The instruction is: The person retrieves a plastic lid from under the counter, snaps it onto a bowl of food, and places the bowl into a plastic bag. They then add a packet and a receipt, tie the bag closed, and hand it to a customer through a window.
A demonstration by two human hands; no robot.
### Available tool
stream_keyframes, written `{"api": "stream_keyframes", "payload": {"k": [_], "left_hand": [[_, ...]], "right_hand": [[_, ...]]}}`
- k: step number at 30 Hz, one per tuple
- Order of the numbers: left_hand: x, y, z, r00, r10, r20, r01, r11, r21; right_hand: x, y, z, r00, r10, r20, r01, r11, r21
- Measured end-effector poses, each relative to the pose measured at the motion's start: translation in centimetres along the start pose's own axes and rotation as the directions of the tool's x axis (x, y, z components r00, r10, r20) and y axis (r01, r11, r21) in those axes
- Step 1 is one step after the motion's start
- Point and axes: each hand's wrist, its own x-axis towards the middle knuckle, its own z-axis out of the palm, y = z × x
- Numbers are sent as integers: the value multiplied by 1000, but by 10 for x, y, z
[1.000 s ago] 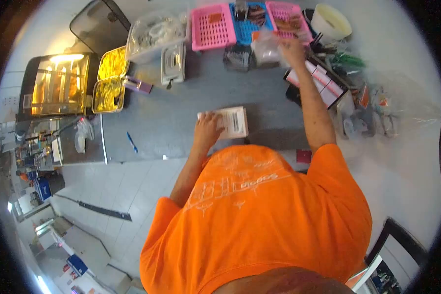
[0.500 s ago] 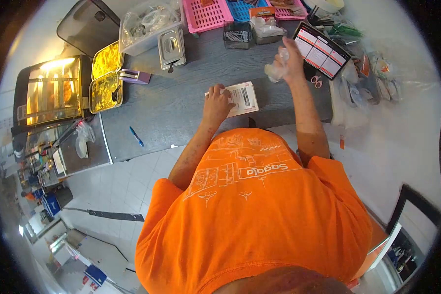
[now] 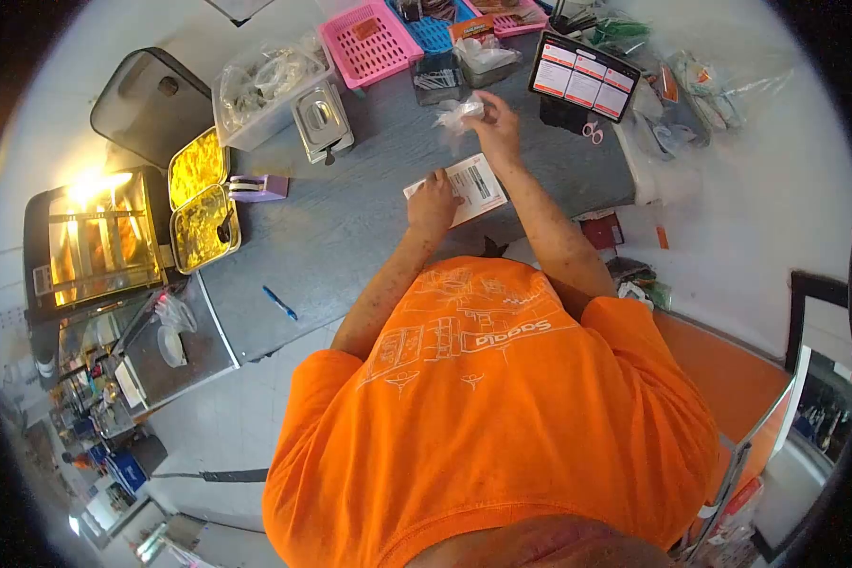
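A white printed pad or booklet lies on the grey table, turned slightly. My left hand rests on its left part, fingers bent and spread over the paper, with the thumb apart from them. Just beyond the pad's far edge, my right hand is raised, its fingers closed on a crumpled clear plastic bag. The bag hangs out to the left of the fingertips. A blue pen lies on the table to the left.
A tablet and pink scissors are at right. Pink baskets and a dark cutlery box stand behind. Leftward are a metal container, a plastic bin, a tape dispenser, yellow-lit trays and a lit display case.
My right hand has moved left with the plastic bag, from beside the tablet to beyond the pad. My left hand stays on the pad. The camera view has shifted and tilted.
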Motion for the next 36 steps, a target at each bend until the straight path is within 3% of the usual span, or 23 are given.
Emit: {"api": "stream_keyframes", "payload": {"k": [3,4,6,7,12,15,18,21,24,25,27,28,30,31,33,35,36], "left_hand": [[-8,-4,-7,969,217,-118,-180,948,261],[-7,-8,-6,963,238,-130,-201,948,246],[-5,-15,0,949,278,-152,-242,946,216],[-5,-14,-2,951,266,-159,-234,952,196],[-11,-6,-13,981,167,-101,-156,982,102],[2,-31,-11,988,143,-55,-148,982,-113],[8,-52,-6,981,191,45,-188,980,-61],[-33,-33,-39,981,183,64,-188,978,93],[-40,-45,-26,985,172,6,-172,983,-62],[-39,-47,-26,983,184,0,-184,983,0],[-33,-46,-26,978,210,-10,-207,971,122],[-28,-41,-24,960,272,-72,-264,960,97],[-19,-25,-16,903,380,-198,-376,925,61],[-18,-14,-14,911,394,-125,-380,917,120],[-17,10,-13,914,406,27,-400,886,236],[-18,11,-8,909,414,54,-412,869,274],[-16,9,-7,908,414,63,-414,867,277]], "right_hand": [[-8,-1,2,1000,-9,24,12,993,-120],[-10,0,2,999,-8,36,13,988,-156],[-16,2,1,988,-151,26,152,946,-286],[-19,-2,2,975,-220,29,216,911,-351],[-32,-12,2,974,-226,0,212,911,-353],[-36,-21,2,945,-322,60,317,856,-409],[-42,-21,-1,934,-350,66,340,821,-459],[-46,-24,-10,922,-386,29,349,796,-495],[-48,-15,-31,884,-459,-85,333,748,-574],[-48,-8,-41,862,-489,-137,318,730,-606],[-41,16,-71,881,-415,-226,263,828,-495],[-40,16,-83,888,-374,-266,235,869,-436],[-47,19,-102,919,-164,-358,72,963,-258],[-51,19,-109,920,-51,-389,-13,987,-159],[-58,22,-119,907,-124,-402,-1,955,-297],[-68,15,-119,876,-226,-427,68,933,-353],[-74,12,-120,878,-150,-455,32,966,-256]]}}
